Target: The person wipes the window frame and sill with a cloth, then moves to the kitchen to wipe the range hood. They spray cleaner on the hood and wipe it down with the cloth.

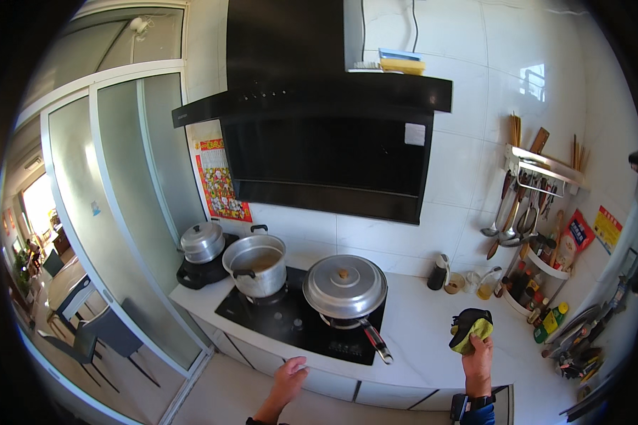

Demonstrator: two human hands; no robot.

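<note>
My right hand (478, 358) holds a yellow-green cloth (465, 341) together with a black item (470, 321) above the white countertop (414, 340). My left hand (288, 378) is in front of the counter's edge, fingers loosely curled, with nothing in it. Between and beyond the hands, a lidded frying pan (344, 287) sits on the right burner of the black gas hob (319, 337), its handle (375, 340) pointing towards me. A deep aluminium pot (255, 265), uncovered with liquid inside, stands on the left burner.
A lidded aluminium pot (202, 243) rests on a black appliance (191, 273) at the left. The range hood (324, 154) overhangs the hob. Glass jars (454, 283), a black container (437, 273) and a corner rack (547, 264) of bottles stand at the right, below hanging ladles (509, 231).
</note>
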